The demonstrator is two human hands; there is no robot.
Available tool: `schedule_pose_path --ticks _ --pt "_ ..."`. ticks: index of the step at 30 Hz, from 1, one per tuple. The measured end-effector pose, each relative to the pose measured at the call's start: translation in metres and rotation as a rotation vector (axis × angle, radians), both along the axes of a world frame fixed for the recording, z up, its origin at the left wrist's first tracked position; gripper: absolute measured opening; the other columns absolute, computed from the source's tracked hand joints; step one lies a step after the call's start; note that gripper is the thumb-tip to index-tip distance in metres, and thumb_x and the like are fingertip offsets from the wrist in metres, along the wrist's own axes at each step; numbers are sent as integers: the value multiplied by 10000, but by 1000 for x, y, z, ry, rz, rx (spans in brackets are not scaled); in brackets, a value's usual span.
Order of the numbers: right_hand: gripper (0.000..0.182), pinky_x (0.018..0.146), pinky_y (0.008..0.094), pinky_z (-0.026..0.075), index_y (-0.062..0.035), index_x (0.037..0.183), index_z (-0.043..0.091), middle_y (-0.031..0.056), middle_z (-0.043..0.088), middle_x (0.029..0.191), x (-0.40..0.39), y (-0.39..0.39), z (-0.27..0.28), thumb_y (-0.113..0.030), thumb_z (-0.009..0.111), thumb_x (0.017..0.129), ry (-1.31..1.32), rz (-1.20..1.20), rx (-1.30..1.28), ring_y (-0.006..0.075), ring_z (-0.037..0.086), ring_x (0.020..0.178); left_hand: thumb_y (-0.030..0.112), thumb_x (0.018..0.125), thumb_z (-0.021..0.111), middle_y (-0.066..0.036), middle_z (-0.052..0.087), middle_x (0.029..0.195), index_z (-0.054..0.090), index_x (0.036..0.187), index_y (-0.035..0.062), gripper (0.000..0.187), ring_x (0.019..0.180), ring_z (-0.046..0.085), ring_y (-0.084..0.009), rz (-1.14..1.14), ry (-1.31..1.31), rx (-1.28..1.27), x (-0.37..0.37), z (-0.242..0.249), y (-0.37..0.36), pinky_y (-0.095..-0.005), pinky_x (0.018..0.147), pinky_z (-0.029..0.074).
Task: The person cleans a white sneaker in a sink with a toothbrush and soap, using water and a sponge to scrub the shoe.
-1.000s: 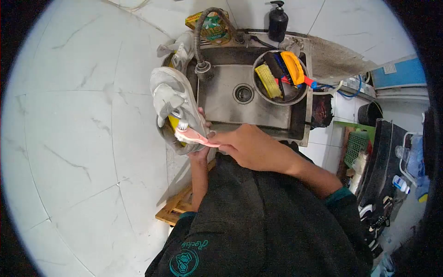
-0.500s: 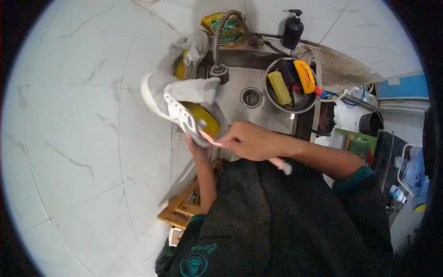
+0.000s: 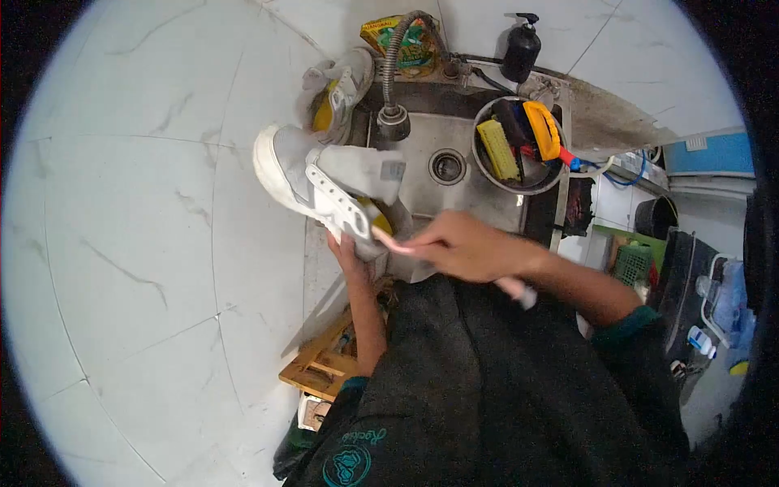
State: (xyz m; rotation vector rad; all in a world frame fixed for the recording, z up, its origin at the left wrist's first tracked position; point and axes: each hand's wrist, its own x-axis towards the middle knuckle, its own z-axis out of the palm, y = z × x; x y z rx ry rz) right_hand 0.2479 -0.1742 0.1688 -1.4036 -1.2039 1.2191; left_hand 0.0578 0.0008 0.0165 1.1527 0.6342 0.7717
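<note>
My left hand (image 3: 347, 253) grips a white and grey sneaker (image 3: 320, 183) from below at its heel end; some fingers are hidden behind it. The sneaker is tilted, its toe pointing up and left, with the tongue folded out and a bit of yellow insole showing. In my closed right hand (image 3: 466, 246) is a pink-handled brush (image 3: 393, 243). One end of it touches or nearly touches the sneaker's heel side, while the whitish other end sticks out below my wrist, blurred. A second sneaker (image 3: 345, 93) rests behind, at the sink's left corner.
A steel sink (image 3: 414, 134) with a flexible faucet (image 3: 392, 73) lies ahead. At its right, a metal bowl (image 3: 523, 192) holds a yellow brush, dark items and an orange-handled brush. A detergent bag (image 3: 418, 53) and a black pump bottle (image 3: 520, 53) stand behind. A wooden stool (image 3: 320, 369) is below left.
The sneaker has turned in my left hand, so less of its yellow insole shows. My right hand and the brush have shifted slightly right. The whole view has moved a little.
</note>
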Motion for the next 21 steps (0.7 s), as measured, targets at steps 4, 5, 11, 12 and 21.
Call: schedule_pose_path --ticks 4,5,11,12,21 --pt "266 547 367 418 35 807 618 173 523 574 -13 19 -21 -191 541 925 1 -141 -84 163 479 511 423 893 556 -120 485 1323 341 1405 34 678 1169 528 -256 -18 -27 -102 -13 -17 -9 -404 955 468" --pt "273 553 382 421 39 798 608 175 506 567 -20 13 -17 -194 536 920 -78 -119 -52 157 475 522 400 899 558 -137 494 1306 347 1396 20 661 1147 538 -255 28 -118 -188 -15 -30 -5 -398 946 467" --pt "272 583 454 426 45 767 573 247 557 647 -36 8 -19 -191 534 898 16 -166 68 357 577 573 442 884 512 -120 552 1199 405 1355 26 637 1099 572 -248 5 -191 -210 -2 1 -21 -412 908 498" --pt "271 581 454 425 43 764 573 253 563 660 -44 14 -19 -188 531 899 39 -236 114 386 578 583 445 885 509 -126 545 1223 395 1366 29 646 1118 566 -257 59 -163 -208 -8 -11 -14 -419 915 497" --pt "212 587 463 458 7 821 650 250 594 696 -32 -5 -4 -160 532 878 -85 -42 72 395 623 630 475 959 367 -151 440 1400 346 1449 107 613 1240 496 -317 164 112 -48 -22 5 -10 -490 1050 397"
